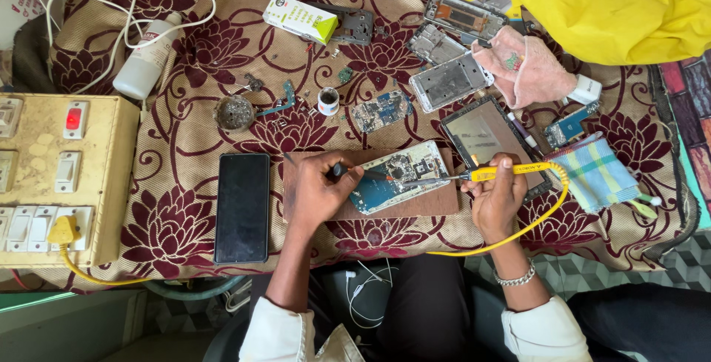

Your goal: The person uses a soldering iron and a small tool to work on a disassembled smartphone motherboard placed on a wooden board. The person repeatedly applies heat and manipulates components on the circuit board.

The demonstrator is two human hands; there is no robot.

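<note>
While the opened phone (pixel 398 175) lay on a brown board (pixel 415 203) in the middle of the frame, both hands worked over it. The left hand (pixel 317 193) had its fingers closed around a small dark tool (pixel 348 172), and the tip of that tool pointed at the green board inside the phone. The right hand (pixel 498 197) had its fingers wrapped around a yellow soldering iron (pixel 498 173), whose thin metal tip reached to the phone from the right. A yellow cord (pixel 541 217) curved from the iron down toward the bottom of the frame. A black phone (pixel 242 207) lay flat just left of the left hand. A dark tablet screen (pixel 483 134) sat above the right hand. At the far left stood a switch box (pixel 55 180). Everything rested on a table covered with a flower cloth (pixel 178 147).
</note>
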